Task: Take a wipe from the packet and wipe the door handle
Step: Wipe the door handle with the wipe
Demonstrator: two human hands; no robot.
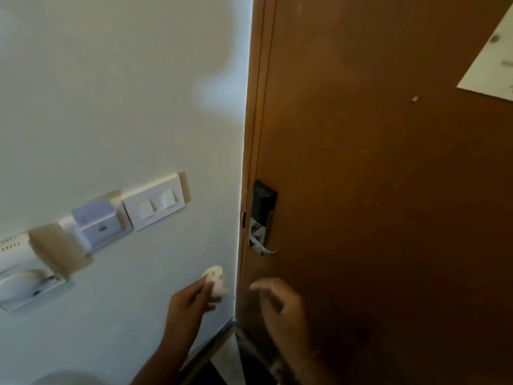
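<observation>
A silver lever door handle (262,245) sits under a black lock plate (263,198) on the brown wooden door (374,190). My left hand (191,304) is raised below and left of the handle, pinching a crumpled white wipe (216,280) in its fingertips. My right hand (280,301) hovers just below the handle with fingers spread and nothing in it. Neither hand touches the handle. The wipe packet is not in view.
The white wall (125,107) on the left carries a light switch plate (156,202), a key-card holder (97,223) and a wall phone (25,276). A white sheet of paper (491,51) hangs on the door at upper right. A dark floor strip (219,354) shows below.
</observation>
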